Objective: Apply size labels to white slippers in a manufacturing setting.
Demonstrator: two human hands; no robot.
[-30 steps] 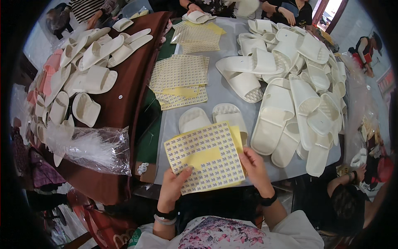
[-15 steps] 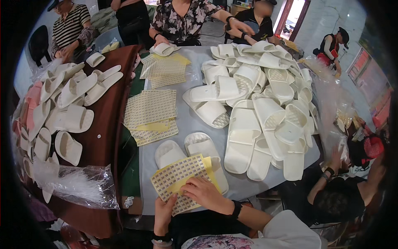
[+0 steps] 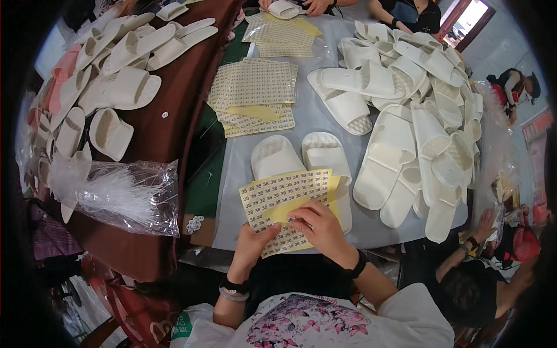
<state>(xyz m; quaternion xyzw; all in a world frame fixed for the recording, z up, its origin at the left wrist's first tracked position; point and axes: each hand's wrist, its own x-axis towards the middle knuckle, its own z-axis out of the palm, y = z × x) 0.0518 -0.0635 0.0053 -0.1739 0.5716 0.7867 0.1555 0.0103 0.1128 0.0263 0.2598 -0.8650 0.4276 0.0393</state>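
My left hand (image 3: 253, 243) grips the lower left edge of a yellow sheet of small printed stickers (image 3: 284, 188), thumb on top. A bare yellow band runs across the sheet where stickers are gone. Over that band my right hand (image 3: 325, 226) has its thumb and fingertips pinched together; whatever is between them is too small to make out. A second yellow sheet (image 3: 333, 200) shows behind the first. Beneath the sheets lie two white slippers, a left one (image 3: 272, 153) and a right one (image 3: 326, 152), side by side with toe ends partly covered.
A big heap of white slippers (image 3: 386, 130) fills the table's right side. Sticker sheets (image 3: 261, 84) lie in stacks farther off. On the brown-covered table at left are more slippers (image 3: 125, 90) and a clear bag of white strands (image 3: 119, 194). People sit around.
The view has tilted down and shifted left, so the table sits higher in the picture. My hands stay on the sticker sheet; my right fingertips are drawn closer together.
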